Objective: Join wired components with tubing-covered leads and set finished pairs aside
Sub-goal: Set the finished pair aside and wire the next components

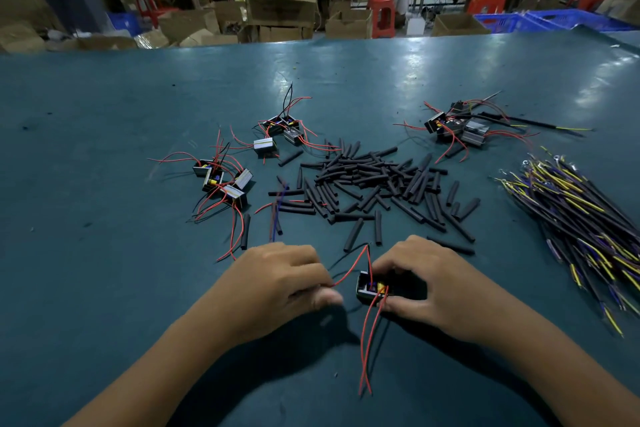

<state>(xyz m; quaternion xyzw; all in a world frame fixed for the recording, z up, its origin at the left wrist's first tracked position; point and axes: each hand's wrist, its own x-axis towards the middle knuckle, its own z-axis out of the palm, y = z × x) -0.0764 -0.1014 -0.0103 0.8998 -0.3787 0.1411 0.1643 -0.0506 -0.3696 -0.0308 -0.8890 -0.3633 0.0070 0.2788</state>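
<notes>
Small black component (372, 288) — red leads trailing — in right grip (426, 284), one lead pinched by left (284, 279).

I see both forearms reaching in from below, wrists low over the table. My left hand (277, 279) lies palm-down, thumb and fingers pinching together. My right hand (427, 282) is curled, thumb opposing bent fingers in a grip.

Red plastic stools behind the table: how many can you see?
3, maybe more hidden: red stool at centre, second stool to its right, third stool far left among boxes.
</notes>
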